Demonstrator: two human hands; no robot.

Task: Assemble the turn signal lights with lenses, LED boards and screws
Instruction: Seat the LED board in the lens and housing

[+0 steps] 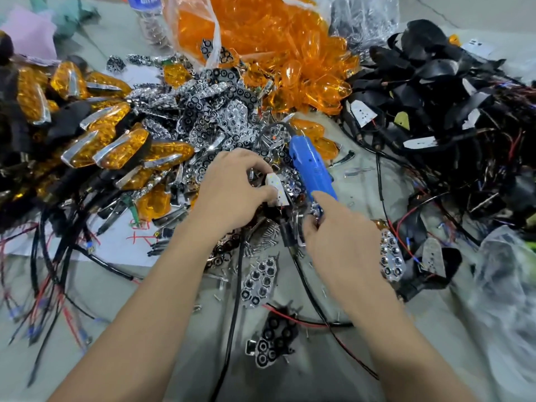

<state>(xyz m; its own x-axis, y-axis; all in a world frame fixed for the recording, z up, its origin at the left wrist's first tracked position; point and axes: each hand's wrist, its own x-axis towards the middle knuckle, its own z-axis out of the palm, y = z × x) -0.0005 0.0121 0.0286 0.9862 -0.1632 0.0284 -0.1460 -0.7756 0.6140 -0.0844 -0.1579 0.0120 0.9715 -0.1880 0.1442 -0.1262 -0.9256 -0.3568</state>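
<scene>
My left hand grips a white LED board set in a black housing, at the middle of the view. My right hand is closed around the lower end of a blue electric screwdriver, index finger stretched along its body. The tool's tip is hidden below my hands. Loose screws lie just under the hands. Chrome reflector plates lie in front of me and in a heap behind. Orange lenses spill from a clear bag at the back.
Finished amber lights are piled at the left. Black housings with red and black wires are heaped at the right. A chrome reflector lies by my right wrist. The screwdriver's black cable runs toward me. A water bottle stands at the back.
</scene>
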